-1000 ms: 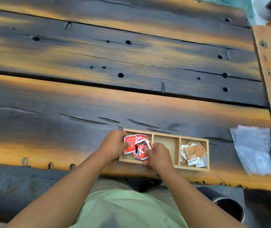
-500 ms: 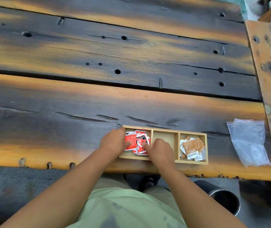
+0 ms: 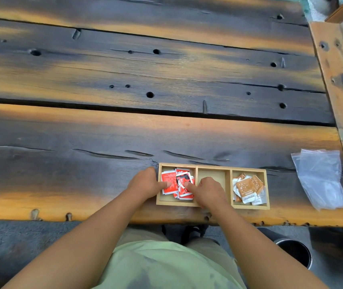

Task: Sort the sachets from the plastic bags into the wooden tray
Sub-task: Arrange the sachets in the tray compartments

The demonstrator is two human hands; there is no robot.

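A wooden tray [image 3: 213, 168] with three compartments sits near the table's front edge. Red sachets [image 3: 179, 181] fill its left compartment, the middle one holds nothing, and orange and white sachets [image 3: 247, 187] lie in the right one. My left hand [image 3: 144, 183] rests at the tray's left wall with its thumb pressing on the red sachets. My right hand [image 3: 208, 190] is over the middle compartment, one fingertip pressing the red pile from the right. Neither hand lifts a sachet.
Clear plastic bags [image 3: 320, 178] lie flat on the table to the right of the tray. A raised wooden beam [image 3: 341, 80] runs along the table's right side. A dark round bin [image 3: 295, 252] stands on the floor below.
The red sachets, loosely piled and handled by both hands a second ago, now lie flatter in the left compartment. Both hands press on them rather than pinching them.
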